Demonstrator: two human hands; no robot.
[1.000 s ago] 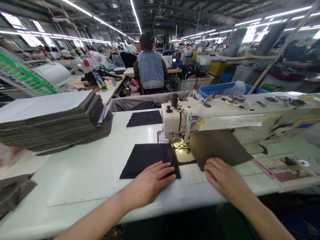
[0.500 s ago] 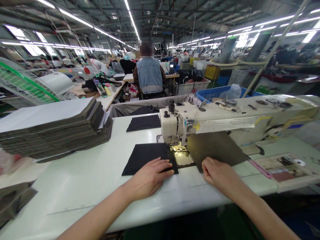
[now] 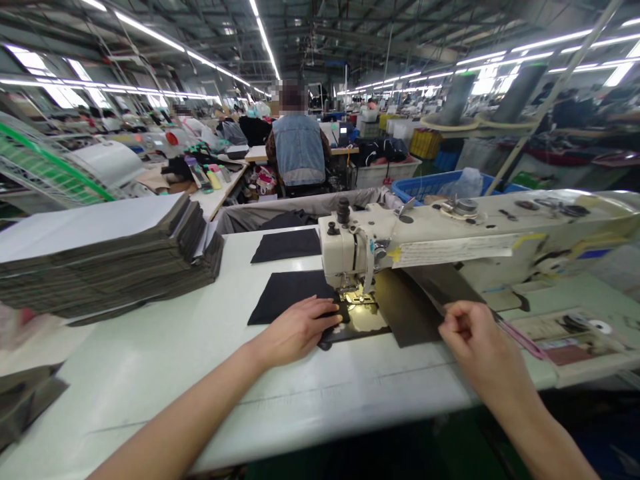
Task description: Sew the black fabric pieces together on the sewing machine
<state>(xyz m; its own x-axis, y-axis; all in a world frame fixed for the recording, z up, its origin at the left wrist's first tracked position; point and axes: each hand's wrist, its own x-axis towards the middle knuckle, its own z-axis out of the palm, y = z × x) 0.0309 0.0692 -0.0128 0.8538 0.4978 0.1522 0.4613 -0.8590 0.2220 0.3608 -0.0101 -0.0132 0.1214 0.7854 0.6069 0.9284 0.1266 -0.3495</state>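
Observation:
A cream sewing machine [image 3: 380,243] stands on the white table [image 3: 165,373]. A black fabric piece [image 3: 283,293] lies left of its needle. My left hand [image 3: 300,327] rests on the near right corner of that piece, fingers curled over the bunched edge by the presser foot. A dark grey sheet [image 3: 410,300] lies to the right of the needle under the machine arm. My right hand [image 3: 473,340] pinches that sheet's right edge and lifts it off the table.
A tall stack of grey sheets [image 3: 105,260] topped with white fills the left of the table. A second black piece [image 3: 287,245] lies behind the machine. A person in a denim vest [image 3: 299,150] sits with their back to me. A blue bin [image 3: 435,183] stands beyond.
My left hand slid the black piece toward the needle and its corner bunched up. My right hand moved right from lying flat and pinched up the grey sheet's edge.

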